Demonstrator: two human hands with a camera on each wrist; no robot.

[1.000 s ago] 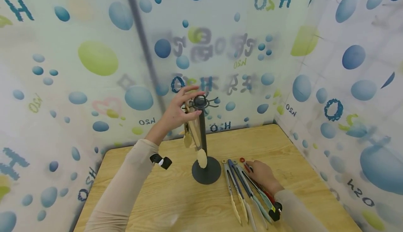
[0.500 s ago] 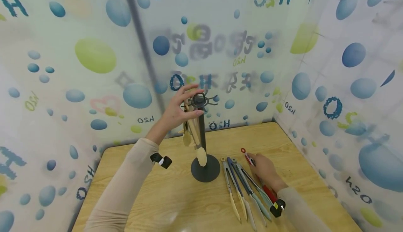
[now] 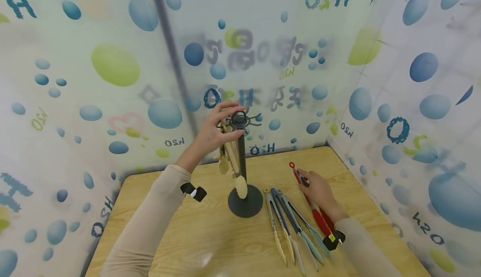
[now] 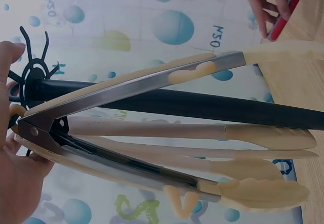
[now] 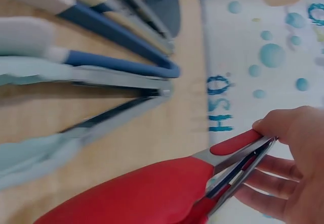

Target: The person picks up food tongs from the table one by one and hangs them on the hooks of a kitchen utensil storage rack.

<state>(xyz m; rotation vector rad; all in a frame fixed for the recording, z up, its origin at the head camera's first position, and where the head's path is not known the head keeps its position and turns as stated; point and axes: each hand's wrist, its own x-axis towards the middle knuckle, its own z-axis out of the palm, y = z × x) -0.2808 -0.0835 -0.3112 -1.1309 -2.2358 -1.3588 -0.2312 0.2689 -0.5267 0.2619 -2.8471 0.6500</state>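
A dark utensil stand (image 3: 242,156) with a round base and hooks at its top stands on the table. My left hand (image 3: 211,133) holds its top, thumb and fingers around the hook ring. Beige tongs (image 4: 136,89) hang from a hook beside that hand, their arms spread; further beige utensils (image 4: 273,135) hang behind them, including spoon-like ones. Right of the stand, my right hand (image 3: 318,191) pinches red tongs (image 5: 142,191) near the handle end, thumb on one arm and fingers on the other side. The wrist device partly covers their lower end in the head view.
Several tongs lie side by side on the wooden table (image 3: 199,235) just right of the stand's base: cream-tipped tongs (image 3: 276,231), blue-handled tongs (image 3: 279,206) and pale green tongs (image 3: 312,237). Printed curtains (image 3: 112,64) enclose the table at the back and sides.
The red tongs have moved away from the other tongs, forward and slightly right, in my right hand. My left hand stays at the top of the stand.
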